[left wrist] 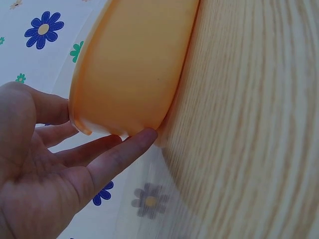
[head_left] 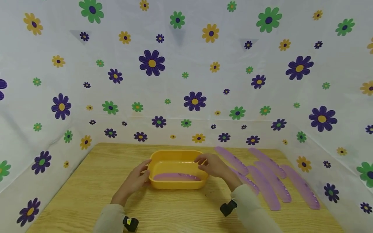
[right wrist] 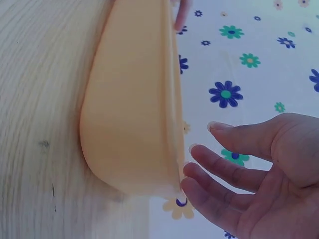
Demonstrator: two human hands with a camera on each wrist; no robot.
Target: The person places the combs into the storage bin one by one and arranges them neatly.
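A yellow plastic basin sits on the table between the two hands. Inside lies one curved, translucent purple strip with small marks along one edge; its exact kind is unclear. My left hand touches the basin's left end from outside, and in the left wrist view its extended fingers reach the end wall and rim. At the opposite end, my right hand hovers by the rim. Its loosely bent fingers hold nothing, though whether one fingertip touches the rim I cannot tell.
Several similar purple strips lie spread on the table to the right, some overlapping. The wooden table meets a white flower-patterned sheet at the back and sides. A small black device sits at the right wrist.
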